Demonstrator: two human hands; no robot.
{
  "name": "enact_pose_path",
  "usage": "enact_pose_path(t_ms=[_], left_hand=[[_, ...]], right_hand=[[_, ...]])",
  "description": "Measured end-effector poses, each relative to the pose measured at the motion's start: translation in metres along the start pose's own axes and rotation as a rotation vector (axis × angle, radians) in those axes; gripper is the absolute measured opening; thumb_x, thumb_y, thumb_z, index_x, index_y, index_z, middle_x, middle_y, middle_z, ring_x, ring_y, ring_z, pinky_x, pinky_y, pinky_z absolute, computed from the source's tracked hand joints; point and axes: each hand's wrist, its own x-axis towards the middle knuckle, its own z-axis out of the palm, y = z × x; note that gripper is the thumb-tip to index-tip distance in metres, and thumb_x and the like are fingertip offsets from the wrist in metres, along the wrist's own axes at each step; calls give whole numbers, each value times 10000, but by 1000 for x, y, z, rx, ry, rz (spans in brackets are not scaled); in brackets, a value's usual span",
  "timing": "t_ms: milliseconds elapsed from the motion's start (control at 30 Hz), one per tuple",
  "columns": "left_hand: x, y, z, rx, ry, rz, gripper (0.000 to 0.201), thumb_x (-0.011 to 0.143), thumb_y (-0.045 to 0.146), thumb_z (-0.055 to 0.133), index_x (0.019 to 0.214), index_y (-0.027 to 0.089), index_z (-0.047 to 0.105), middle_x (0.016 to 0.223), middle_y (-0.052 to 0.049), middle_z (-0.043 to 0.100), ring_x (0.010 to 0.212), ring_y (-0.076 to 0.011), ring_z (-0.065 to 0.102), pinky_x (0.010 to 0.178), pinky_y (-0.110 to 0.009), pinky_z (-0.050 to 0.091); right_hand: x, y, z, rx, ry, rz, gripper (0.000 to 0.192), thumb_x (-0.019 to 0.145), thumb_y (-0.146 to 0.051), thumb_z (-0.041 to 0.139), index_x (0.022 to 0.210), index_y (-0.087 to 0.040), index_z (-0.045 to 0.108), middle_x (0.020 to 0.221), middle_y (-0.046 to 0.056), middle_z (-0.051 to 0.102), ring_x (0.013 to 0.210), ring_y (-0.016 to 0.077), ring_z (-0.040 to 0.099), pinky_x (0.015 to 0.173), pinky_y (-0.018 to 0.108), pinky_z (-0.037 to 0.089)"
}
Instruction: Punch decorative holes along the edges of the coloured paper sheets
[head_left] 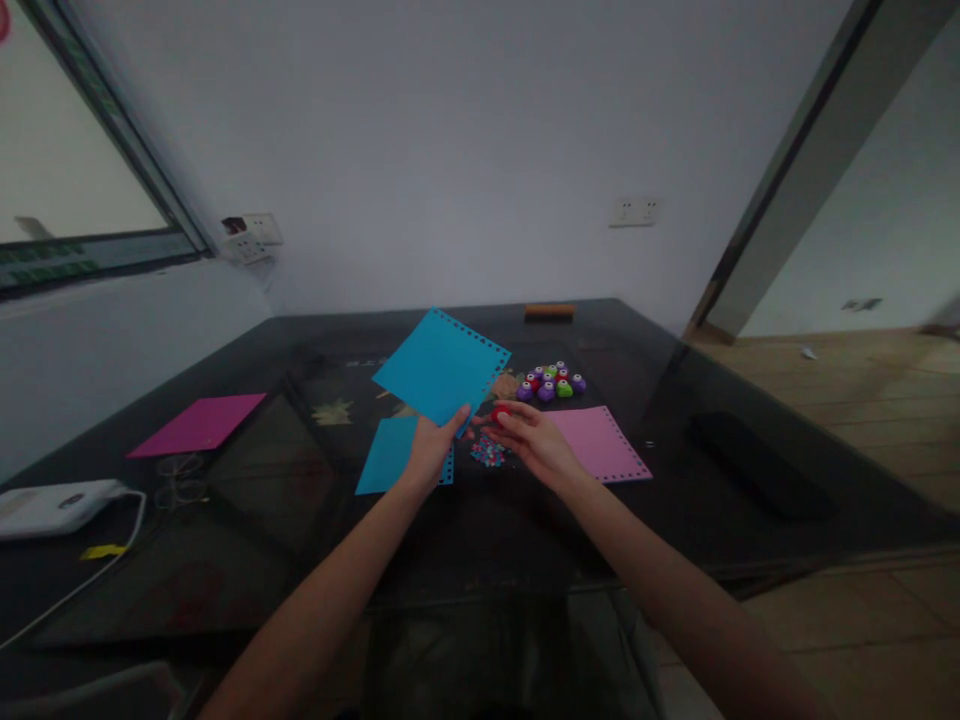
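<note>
My left hand [431, 447] holds up a blue paper sheet [442, 365] by its lower corner; the sheet has small holes punched along its edges. My right hand [534, 440] grips a small red punch [500, 411] at the sheet's lower right edge. Under them lie a second blue sheet [390, 450] and a little heap of coloured paper bits [488, 454]. A pale pink sheet [604, 442] with punched edges lies just right of my right hand.
A cluster of purple, green and red small punches [553, 382] sits behind the pink sheet. A magenta sheet [199, 423] lies at left on the dark glass table [525, 540]. Glasses [180, 480] and a white device with cable [56, 505] sit near the left edge. An orange bar [550, 312] lies at the far edge.
</note>
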Motion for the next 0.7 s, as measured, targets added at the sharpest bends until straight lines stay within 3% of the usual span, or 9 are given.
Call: enact_pose_path(t_ms=[100,200,700], left_hand=[[-2,-6,-3,54,-10,16,264,705,408,668,658,153,620,594,-35,652,544,-156,575,581,-279,460],[-3,-5,-4,44,3,7,245,714,390,663,701,149,623,606,-23,656,538,-154,583,565,-270,462],[-4,-4,-3,164,-37,83,245,728,373,659,769,133,639,634,-47,683,580,-180,627,604,-290,504]], right_hand=[[-4,3,4,-23,-1,-10,390,592,-241,803,935,-173,631,875,51,705,823,197,685,820,349,532],[-6,5,6,-74,11,-20,338,597,-270,798,885,-173,649,892,60,705,879,210,673,770,324,537],[-6,6,6,-64,3,-115,326,573,-301,809,849,-194,671,806,35,703,772,190,670,784,356,520]])
